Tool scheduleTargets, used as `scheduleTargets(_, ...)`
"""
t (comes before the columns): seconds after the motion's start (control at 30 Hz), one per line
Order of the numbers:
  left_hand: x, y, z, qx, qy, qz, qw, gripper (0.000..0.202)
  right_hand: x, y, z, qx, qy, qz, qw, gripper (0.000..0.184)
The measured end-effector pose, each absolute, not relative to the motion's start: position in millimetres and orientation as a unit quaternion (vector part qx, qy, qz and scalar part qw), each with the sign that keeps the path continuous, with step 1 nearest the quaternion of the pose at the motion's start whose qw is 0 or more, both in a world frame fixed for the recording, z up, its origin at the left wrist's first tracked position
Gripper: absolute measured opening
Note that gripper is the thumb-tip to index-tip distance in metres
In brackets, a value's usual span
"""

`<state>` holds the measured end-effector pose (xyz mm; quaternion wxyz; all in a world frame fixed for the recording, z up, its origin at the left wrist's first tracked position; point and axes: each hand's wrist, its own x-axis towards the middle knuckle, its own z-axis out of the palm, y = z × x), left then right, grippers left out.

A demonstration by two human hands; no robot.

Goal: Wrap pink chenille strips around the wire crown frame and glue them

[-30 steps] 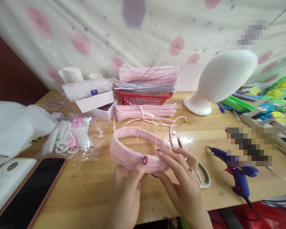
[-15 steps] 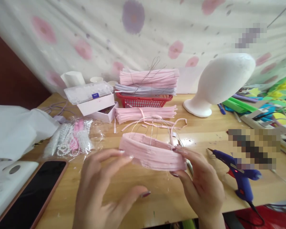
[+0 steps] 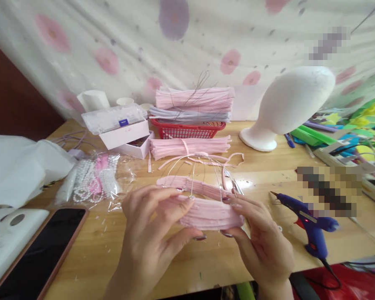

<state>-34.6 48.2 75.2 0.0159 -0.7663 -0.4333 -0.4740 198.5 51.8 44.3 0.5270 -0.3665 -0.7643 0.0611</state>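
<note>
A ring-shaped pink band (image 3: pixel 211 214), made of stacked fuzzy strips, is held up over the table between both hands. Thin wires (image 3: pixel 192 173) arch up from its rim and meet at a small pink piece at the top. My left hand (image 3: pixel 156 225) grips the band's near left side, fingers over the upper edge and thumb below. On the right side, my right hand (image 3: pixel 258 237) pinches it the same way. The far inner wall of the band shows behind my fingertips. Silvery metal, its kind unclear, lies partly hidden behind my right hand.
Pink stems (image 3: pixel 190 148) lie before a red basket (image 3: pixel 187 130) topped with more bundles. A white foam head (image 3: pixel 295 108) stands at back right. At right lies a blue glue gun (image 3: pixel 312 221) with a lit red light. Bagged beads (image 3: pixel 93 179) and a phone (image 3: pixel 40 254) are left.
My left hand has moved right and closed on the band, where before its thumb was well apart from it. The band's near side has tipped slightly downward.
</note>
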Motion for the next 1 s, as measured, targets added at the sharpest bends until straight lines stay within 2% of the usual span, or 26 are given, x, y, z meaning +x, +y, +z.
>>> scheduleTargets(0.07, -34.7, 48.2, 73.7, -0.771, -0.431, -0.467, 0.035, 0.025, 198.1, 51.9, 44.7, -0.363, -0.765, 0.058, 0.53, 0.042)
scheduleTargets(0.13, -34.3, 46.0, 72.2, -0.768, -0.427, -0.477, 0.034, 0.034, 197.8, 51.0, 45.0, -0.362, -0.765, 0.054, 0.53, 0.042)
scheduleTargets(0.27, -33.3, 40.0, 71.7, -0.706, -0.436, -0.554, -0.061, 0.052, 197.4, 48.4, 46.0, -0.37, -0.764, 0.047, 0.526, 0.04)
scheduleTargets(0.33, -33.6, 39.6, 72.3, -0.701, -0.449, -0.552, -0.056, 0.048, 197.8, 47.8, 46.6, -0.37, -0.767, 0.038, 0.523, 0.038)
scheduleTargets(0.47, -35.5, 43.7, 70.7, -0.771, -0.441, -0.455, 0.059, 0.04, 198.3, 48.1, 47.0, -0.371, -0.774, 0.032, 0.513, 0.037)
scheduleTargets(0.6, -35.7, 44.6, 67.0, -0.775, -0.45, -0.436, 0.081, 0.044, 196.4, 48.8, 48.2, -0.371, -0.775, 0.02, 0.512, 0.034)
scheduleTargets(0.67, -35.4, 43.3, 67.4, -0.778, -0.45, -0.433, 0.07, 0.045, 194.7, 48.8, 50.6, -0.371, -0.775, 0.01, 0.511, 0.033)
scheduleTargets(0.87, -33.5, 41.9, 75.2, -0.729, -0.479, -0.486, -0.057, 0.018, 188.1, 46.9, 64.1, -0.339, -0.805, 0.011, 0.487, 0.026)
scheduleTargets(1.0, -30.8, 40.6, 74.6, -0.714, -0.495, -0.484, -0.106, 0.015, 183.6, 45.2, 68.6, -0.328, -0.817, 0.008, 0.474, 0.024)
